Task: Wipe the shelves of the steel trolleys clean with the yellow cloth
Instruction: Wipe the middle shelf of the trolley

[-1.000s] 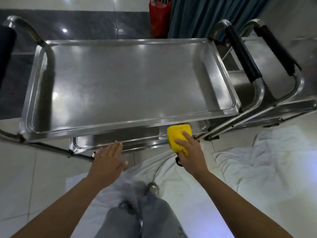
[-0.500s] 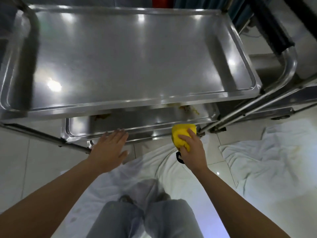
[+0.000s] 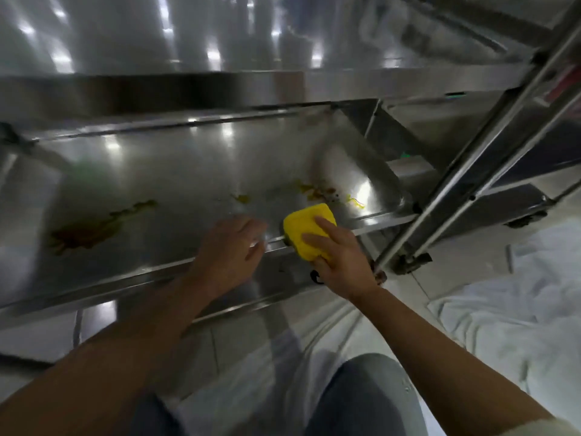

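Note:
My right hand (image 3: 342,262) grips the folded yellow cloth (image 3: 306,225) at the front rim of the steel trolley's lower shelf (image 3: 176,174), near its right end. That shelf carries a brown-yellow stain at the left (image 3: 94,228) and smaller yellow stains at the right (image 3: 317,191), just beyond the cloth. My left hand (image 3: 229,250) rests over the shelf's front rim beside the cloth, fingers loosely bent and holding nothing. The trolley's top shelf (image 3: 188,36) fills the upper part of the view.
The trolley's slanted steel frame tubes (image 3: 490,152) run down at the right, with a second trolley behind them. White sheets (image 3: 509,325) lie crumpled on the tiled floor at the right and under my knees (image 3: 361,401).
My head has dropped low and close, so the lower shelf and its stains fill the view. Both hands have moved forward onto that shelf's front rim, the cloth still in my right hand.

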The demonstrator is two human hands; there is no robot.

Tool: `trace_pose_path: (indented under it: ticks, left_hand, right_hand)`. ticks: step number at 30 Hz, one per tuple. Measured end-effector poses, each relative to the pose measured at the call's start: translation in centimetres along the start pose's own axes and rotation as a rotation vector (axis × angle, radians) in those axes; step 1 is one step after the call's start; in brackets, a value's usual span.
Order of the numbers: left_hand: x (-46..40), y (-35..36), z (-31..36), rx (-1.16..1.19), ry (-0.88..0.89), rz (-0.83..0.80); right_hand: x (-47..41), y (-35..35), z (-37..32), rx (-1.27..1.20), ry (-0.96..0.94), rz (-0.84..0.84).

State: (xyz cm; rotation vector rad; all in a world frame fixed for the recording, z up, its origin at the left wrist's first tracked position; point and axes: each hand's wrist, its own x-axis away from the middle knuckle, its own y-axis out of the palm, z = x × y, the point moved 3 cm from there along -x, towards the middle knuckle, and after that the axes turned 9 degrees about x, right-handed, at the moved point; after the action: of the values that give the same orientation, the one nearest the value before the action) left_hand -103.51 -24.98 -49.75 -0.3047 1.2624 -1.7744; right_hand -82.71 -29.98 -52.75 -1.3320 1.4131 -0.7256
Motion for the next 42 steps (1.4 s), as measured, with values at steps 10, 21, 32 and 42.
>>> trace_pose_path:
  ticks: [10, 21, 32, 42]
  left_hand:
    - [-3.6, 5.7, -3.6, -0.186, -0.244, 0.051]
    - [-4.2, 8.0, -7.1, -0.333, -0.412, 0.083]
    - [-4.0, 8.8, -7.9, -0.409, -0.432, 0.042]
    - [-3.5, 7.8, -7.9, -0.409, -0.502, 0.072]
  right_hand:
    - [-0.7, -2.0, 9.2, 0.06, 0.265, 0.153]
    - [-9.3, 1.6, 10.5, -0.223, 0.348, 0.003]
    - [-10.4, 1.4, 16.6, 0.184, 0.257, -0.07]
    - [-13.1, 6.6, 3.3, -0.12, 0.26, -0.185]
